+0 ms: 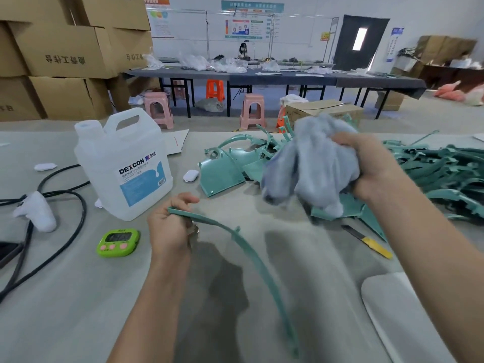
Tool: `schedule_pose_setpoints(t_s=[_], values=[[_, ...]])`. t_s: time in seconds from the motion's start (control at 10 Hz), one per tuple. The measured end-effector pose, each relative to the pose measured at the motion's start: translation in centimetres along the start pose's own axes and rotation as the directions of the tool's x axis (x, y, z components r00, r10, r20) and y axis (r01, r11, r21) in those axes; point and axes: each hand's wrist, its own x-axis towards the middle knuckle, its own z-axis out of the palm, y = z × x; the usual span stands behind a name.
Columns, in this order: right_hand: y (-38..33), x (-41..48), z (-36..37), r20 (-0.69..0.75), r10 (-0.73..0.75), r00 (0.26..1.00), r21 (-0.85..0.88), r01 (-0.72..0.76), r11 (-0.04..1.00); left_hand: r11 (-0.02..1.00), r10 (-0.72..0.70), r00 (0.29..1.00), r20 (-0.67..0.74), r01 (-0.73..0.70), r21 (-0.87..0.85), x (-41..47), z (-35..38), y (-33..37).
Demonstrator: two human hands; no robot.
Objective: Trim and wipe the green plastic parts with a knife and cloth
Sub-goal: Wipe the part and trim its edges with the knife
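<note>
My left hand [170,227] grips one end of a long curved green plastic strip [258,260], which arcs down toward me above the table. My right hand [372,166] holds a bunched grey-blue cloth [309,166] raised over the table, apart from the strip. A knife with a yellow handle [369,242] lies on the table below my right forearm. Flat green panels [222,171] lie in the middle of the table, and a heap of green strips [445,171] sits at the right.
A white DEXCON jug [123,163] stands at the left, with a green timer [117,242] in front of it. Black cables [65,231] and a white controller [36,210] lie at far left. A white pad [398,310] is at bottom right. Cardboard boxes, stools and tables stand behind.
</note>
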Motion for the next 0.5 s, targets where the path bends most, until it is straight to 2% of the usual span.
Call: schedule_pose_setpoints(t_s=[0.1, 0.2, 0.3, 0.4, 0.5], values=[[4.2, -1.4, 3.1, 0.128, 0.005, 0.992, -0.162, 0.016, 0.987, 0.984, -0.143, 0.989, 0.039, 0.147, -0.099, 0.0, 0.7, -1.0], [8.6, -2.1, 6.7, 0.151, 0.011, 0.988, -0.326, 0.039, 0.945, 0.945, -0.246, 0.957, 0.152, 0.272, -0.184, -1.6, 1.3, -1.8], [12.6, -2.6, 9.3, 0.201, 0.01, 0.979, -0.444, 0.082, 0.892, 0.865, -0.302, 0.936, 0.181, 0.349, -0.359, -2.0, 2.0, -1.0], [14.9, -3.4, 10.9, 0.249, 0.009, 0.968, -0.528, 0.128, 0.84, 0.951, -0.273, 0.962, 0.027, 0.274, -0.146, -0.2, 1.5, -1.3], [14.8, -4.3, 11.3, 0.285, -0.025, 0.958, -0.628, 0.206, 0.751, 0.952, -0.304, 0.952, -0.021, 0.304, -0.016, -0.2, 0.4, -1.5]])
